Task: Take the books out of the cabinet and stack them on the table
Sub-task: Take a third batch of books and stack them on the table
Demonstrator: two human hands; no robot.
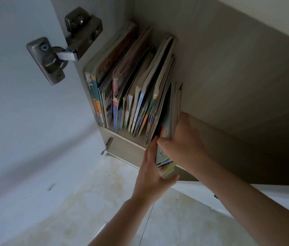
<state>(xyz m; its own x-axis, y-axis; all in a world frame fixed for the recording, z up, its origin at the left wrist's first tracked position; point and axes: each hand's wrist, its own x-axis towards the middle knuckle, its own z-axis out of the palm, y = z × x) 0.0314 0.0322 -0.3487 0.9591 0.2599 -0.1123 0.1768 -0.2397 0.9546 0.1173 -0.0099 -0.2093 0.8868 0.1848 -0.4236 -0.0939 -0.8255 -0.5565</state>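
Several thin, colourful books (131, 89) stand upright and leaning in a row on the cabinet shelf (127, 146). At the right end of the row a small bundle of books (166, 135) sticks out past the shelf's front edge. My left hand (150, 174) presses against the bundle's left side and bottom corner. My right hand (184, 144) clamps its right side, thumb across the front. Both hands grip this bundle between them.
The open cabinet door (15, 86) stands at the left with two metal hinges (51, 57). The cabinet's inner side wall (237, 68) runs along the right. Pale marbled tile floor (86, 201) lies below.
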